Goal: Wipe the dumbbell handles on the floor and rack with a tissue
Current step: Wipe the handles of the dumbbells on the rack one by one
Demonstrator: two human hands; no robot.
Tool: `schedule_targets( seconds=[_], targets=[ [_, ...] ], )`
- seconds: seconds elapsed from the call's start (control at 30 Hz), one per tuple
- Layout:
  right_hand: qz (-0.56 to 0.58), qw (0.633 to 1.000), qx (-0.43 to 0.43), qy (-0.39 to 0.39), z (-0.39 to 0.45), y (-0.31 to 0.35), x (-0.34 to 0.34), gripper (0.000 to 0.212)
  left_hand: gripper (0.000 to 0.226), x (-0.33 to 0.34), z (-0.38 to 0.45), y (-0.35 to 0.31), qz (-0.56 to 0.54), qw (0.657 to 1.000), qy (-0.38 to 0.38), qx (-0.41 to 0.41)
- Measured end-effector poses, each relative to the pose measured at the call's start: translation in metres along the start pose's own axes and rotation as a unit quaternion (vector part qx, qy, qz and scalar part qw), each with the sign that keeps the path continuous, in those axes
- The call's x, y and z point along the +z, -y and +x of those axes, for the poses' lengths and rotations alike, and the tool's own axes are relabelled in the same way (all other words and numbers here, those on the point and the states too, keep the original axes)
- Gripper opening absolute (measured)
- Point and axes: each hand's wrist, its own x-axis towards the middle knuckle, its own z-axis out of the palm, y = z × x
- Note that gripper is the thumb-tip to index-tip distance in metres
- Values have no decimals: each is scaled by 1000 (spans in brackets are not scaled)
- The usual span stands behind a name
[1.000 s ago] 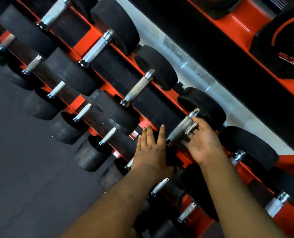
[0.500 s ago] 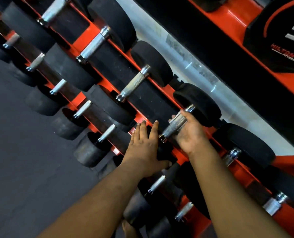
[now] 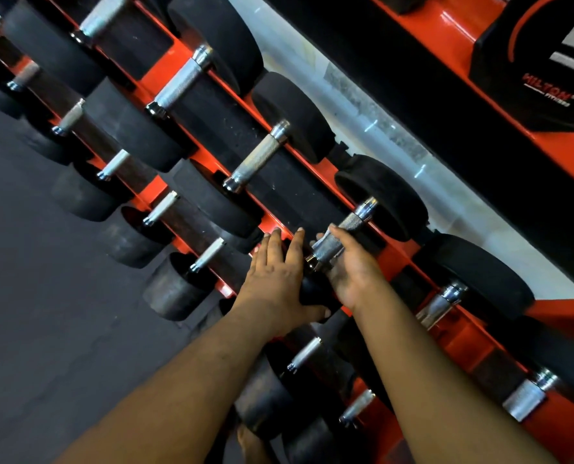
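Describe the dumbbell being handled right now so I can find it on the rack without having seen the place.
Find the orange rack of black-ended dumbbells running diagonally across the view, and follow its upper row down toward the lower right. The dumbbell you want is the only one with hands on it: the right hand curls round its silver handle, while the left hand rests on its near black end.

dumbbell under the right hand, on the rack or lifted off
On the rack: the dumbbell lies across the orange rack; the right hand grips its handle.
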Motion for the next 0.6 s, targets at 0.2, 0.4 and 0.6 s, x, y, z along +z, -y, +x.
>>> schedule_targets(
  seconds=[0.2, 0.4, 0.6],
  targets=[
    [70, 993, -95, -22, 5, 28, -21, 37, 140, -1, 0, 0, 7, 1000, -2, 9],
    [-68, 997, -45, 0, -3, 1, -20, 31, 141, -2, -1, -1, 8, 1000, 0, 10],
    [4, 990, -121, -79, 13, 17, -13, 35, 143, 0, 0, -1, 5, 1000, -2, 7]
  ],
)
